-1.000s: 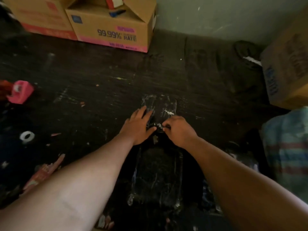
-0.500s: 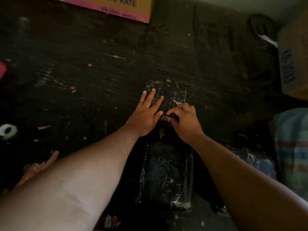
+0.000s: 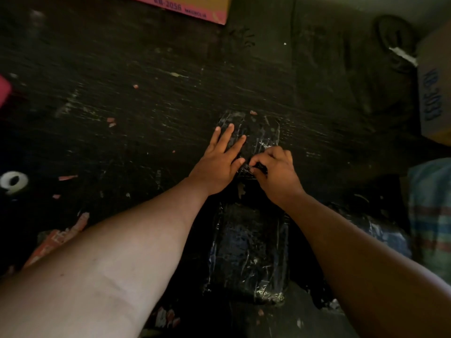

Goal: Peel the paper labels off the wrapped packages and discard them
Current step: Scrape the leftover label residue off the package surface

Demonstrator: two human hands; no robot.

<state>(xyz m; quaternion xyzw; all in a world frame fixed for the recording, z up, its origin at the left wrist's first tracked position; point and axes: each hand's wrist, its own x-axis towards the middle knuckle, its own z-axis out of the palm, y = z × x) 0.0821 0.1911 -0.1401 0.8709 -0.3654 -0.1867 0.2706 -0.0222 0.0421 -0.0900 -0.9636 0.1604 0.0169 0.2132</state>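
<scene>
Two dark packages in shiny clear wrap lie on the dark floor, one behind the other. My left hand presses flat, fingers spread, on the far package. My right hand is curled at that package's near edge, thumb and fingertips pinching something small there; the dim light hides what it is. The near package lies between my forearms. A small pale scrap sits in the gap between the packages.
Cardboard boxes stand at the back and at the right. A white tape roll and torn pink paper scraps lie at the left. Striped cloth and another wrapped bundle lie right.
The view has tilted down and closer, so the boxes slid up. My left hand's fingers reached further onto the far package. My right hand's fingers curled tighter at its near edge.
</scene>
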